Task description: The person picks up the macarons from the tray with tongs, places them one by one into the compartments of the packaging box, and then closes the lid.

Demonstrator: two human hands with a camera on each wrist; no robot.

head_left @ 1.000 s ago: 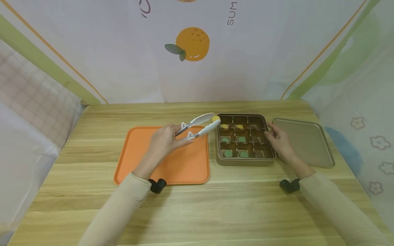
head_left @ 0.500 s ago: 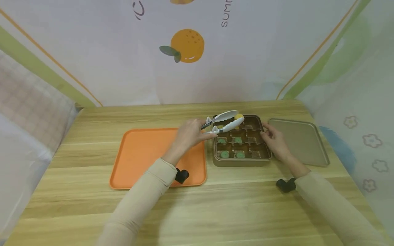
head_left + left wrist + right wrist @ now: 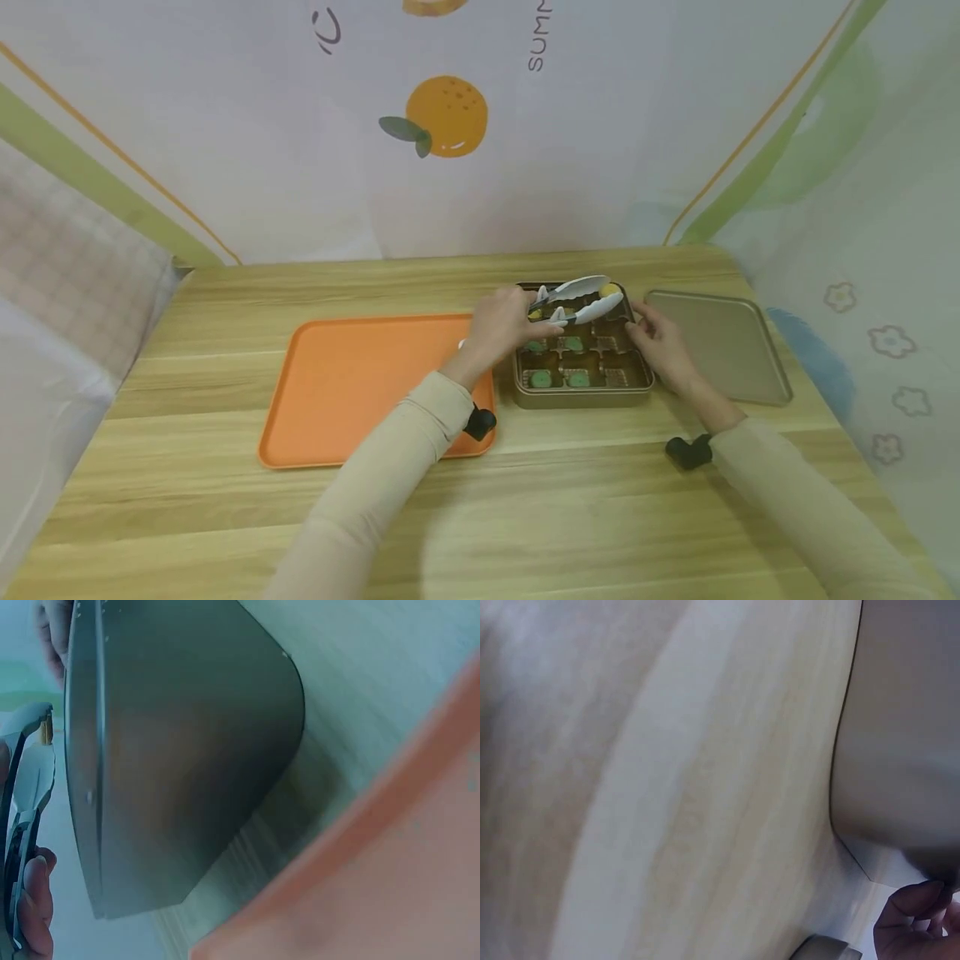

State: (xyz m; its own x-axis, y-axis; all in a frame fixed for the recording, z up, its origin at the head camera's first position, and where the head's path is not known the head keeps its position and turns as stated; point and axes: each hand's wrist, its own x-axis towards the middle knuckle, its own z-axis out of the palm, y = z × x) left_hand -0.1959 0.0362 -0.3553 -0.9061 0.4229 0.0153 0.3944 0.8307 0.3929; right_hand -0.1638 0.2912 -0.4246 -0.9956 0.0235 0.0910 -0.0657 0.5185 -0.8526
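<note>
My left hand (image 3: 501,323) grips white-tipped tongs (image 3: 597,308). Between the tong tips sits a small yellow ball (image 3: 610,290), above the back right compartment of a brown divided box (image 3: 585,401). In the left wrist view, the tongs (image 3: 34,776) stand beside the box's rim, the yellow piece (image 3: 47,731) at their tips. Green round pieces (image 3: 541,379) lie in compartments of the left and middle columns; a yellow piece (image 3: 536,315) shows at the back left, partly hidden. My right hand (image 3: 666,348) holds the box's right edge, thumb and fingers at its rim.
An orange tray (image 3: 360,392) lies left of the box, partly under my left arm. To the right is a flat khaki lid (image 3: 708,346) with a raised rim. A printed curtain (image 3: 562,167) hangs behind the wooden table (image 3: 562,517).
The left hand has moved right with the tongs and the yellow ball, from the box's left edge to its back right compartment. The right hand has stayed at the box's edge.
</note>
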